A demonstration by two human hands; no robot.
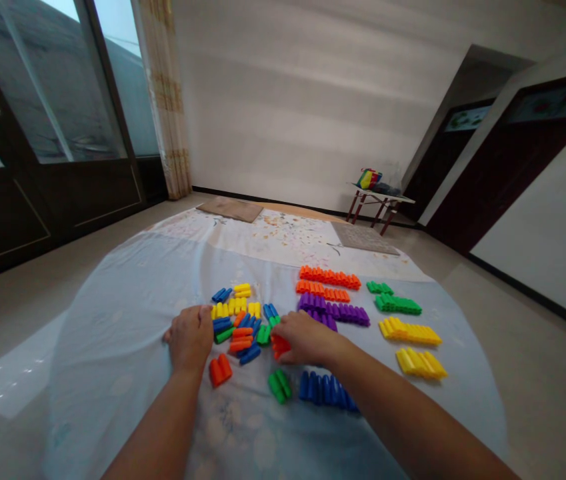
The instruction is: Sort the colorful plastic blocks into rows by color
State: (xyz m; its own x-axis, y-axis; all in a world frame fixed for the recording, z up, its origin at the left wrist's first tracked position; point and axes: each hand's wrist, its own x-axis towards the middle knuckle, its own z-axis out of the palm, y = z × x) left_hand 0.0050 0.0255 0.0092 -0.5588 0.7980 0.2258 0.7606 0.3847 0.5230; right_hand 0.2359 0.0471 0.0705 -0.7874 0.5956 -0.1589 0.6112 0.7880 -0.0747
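On cloth-covered tabletop [127, 347], mixed pile [241, 332] bordered by left hand [191, 335], its grip not discernible; orange piece [279, 347] pinched in right hand [305, 339] at pile's right edge; blue row [325, 389], partly hidden behind right forearm [387, 387], could be knocked askew if forearm is lowered.

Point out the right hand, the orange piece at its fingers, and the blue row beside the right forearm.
Right hand [307, 338]: head view, back of the hand.
Orange piece [279, 347]: head view, its exposed side.
Blue row [325, 390]: head view, middle of its visible stretch.
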